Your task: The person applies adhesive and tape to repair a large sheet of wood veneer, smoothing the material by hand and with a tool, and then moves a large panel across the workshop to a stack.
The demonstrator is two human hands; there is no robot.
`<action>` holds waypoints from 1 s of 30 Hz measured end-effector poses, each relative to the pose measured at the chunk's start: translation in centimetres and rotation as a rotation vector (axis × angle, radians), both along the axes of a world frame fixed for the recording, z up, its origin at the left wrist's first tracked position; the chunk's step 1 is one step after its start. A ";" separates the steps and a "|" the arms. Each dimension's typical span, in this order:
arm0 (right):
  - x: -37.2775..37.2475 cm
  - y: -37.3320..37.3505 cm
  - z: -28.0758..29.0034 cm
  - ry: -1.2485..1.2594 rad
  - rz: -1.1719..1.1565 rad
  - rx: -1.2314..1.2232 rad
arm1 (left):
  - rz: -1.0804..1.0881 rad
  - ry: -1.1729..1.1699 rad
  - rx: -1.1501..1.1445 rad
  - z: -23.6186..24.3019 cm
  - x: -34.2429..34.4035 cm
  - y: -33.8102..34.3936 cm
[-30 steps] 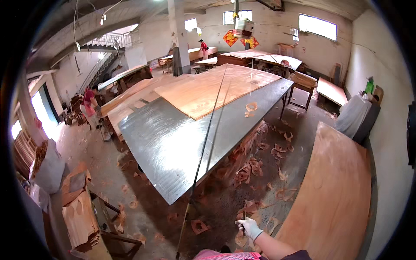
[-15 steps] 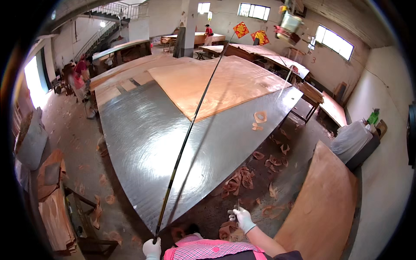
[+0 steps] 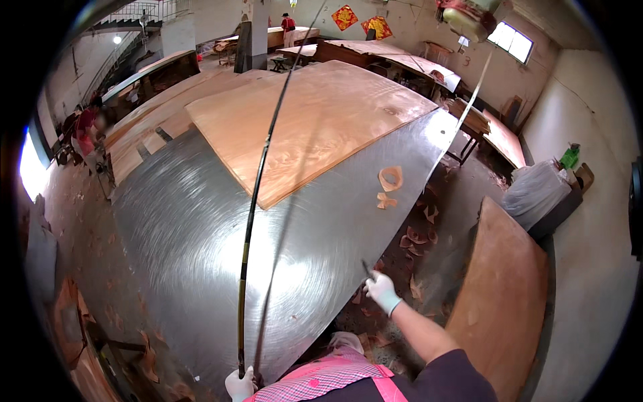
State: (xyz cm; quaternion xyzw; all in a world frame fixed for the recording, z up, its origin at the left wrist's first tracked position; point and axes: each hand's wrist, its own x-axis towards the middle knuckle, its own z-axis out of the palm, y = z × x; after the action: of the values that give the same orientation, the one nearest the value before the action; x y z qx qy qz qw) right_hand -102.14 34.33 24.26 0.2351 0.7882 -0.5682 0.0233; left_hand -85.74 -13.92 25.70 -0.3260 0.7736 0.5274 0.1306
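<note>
My left hand, in a white glove, is closed round the lower end of a long, thin dark pole. The pole slants up and away over a broad, shiny metal tabletop, casting a shadow on it. Gloved in white too, my right hand is stretched forward near the table's right edge. It grips a short dark tool whose exact kind I cannot make out. A stack of thin wood veneer sheets covers the tabletop's far part. Two veneer scraps, a ring-shaped one and a smaller one, lie on the metal.
Loose veneer scraps litter the floor right of the table. A large veneer sheet leans at the right, near a bin covered in clear plastic. One person stands at far left, another at the back.
My right hand has moved forward with the dark tool to the table's edge. The pole stands steeper in view, still in my left hand. The whole view has shifted closer to the table.
</note>
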 end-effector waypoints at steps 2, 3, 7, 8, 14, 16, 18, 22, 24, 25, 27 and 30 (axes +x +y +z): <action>-5.0 4.8 -1.2 0.002 -0.076 -0.002 | -0.073 0.005 -0.150 -0.4 -0.9 0.7; -7.1 9.2 -2.2 -0.012 -0.062 0.183 | -0.087 0.009 -0.138 -1.4 -1.8 1.5; -16.3 15.0 0.3 0.023 0.042 0.748 | -0.059 -0.147 -0.194 4.1 -3.7 5.9; -18.4 17.1 0.7 0.003 0.027 0.795 | -0.053 -0.131 -0.168 3.4 -4.0 6.4; -27.1 21.4 4.8 -0.154 0.156 1.029 | 0.018 -0.194 -0.234 6.1 -6.9 11.5; -28.5 23.2 5.0 -0.211 0.156 1.056 | 0.015 -0.206 -0.222 4.7 -7.2 12.1; -28.8 24.0 4.9 -0.317 0.193 1.095 | -0.013 -0.224 -0.275 2.6 -6.9 12.1; -25.5 20.0 6.9 -0.335 0.622 1.268 | 0.128 -0.019 -0.225 -3.9 -5.7 9.6; -22.3 19.5 9.3 -0.467 1.069 1.162 | 0.193 -0.053 -0.138 -3.7 -6.9 10.7; -21.5 19.1 10.0 -0.538 1.356 1.092 | 0.280 -0.076 -0.063 -2.5 -8.4 11.9; -20.5 17.0 11.8 -0.448 1.268 0.963 | 0.339 -0.069 -0.016 1.7 -10.5 14.4; -20.8 14.1 12.9 -0.254 1.006 0.836 | 0.366 -0.031 0.053 1.6 -11.3 14.5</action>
State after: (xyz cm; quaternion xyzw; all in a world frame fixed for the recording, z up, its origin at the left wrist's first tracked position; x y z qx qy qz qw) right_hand -122.93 48.47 37.19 -0.1070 0.9470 -0.1026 0.2851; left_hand -97.05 0.55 27.31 -0.4659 0.6852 0.5574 0.0531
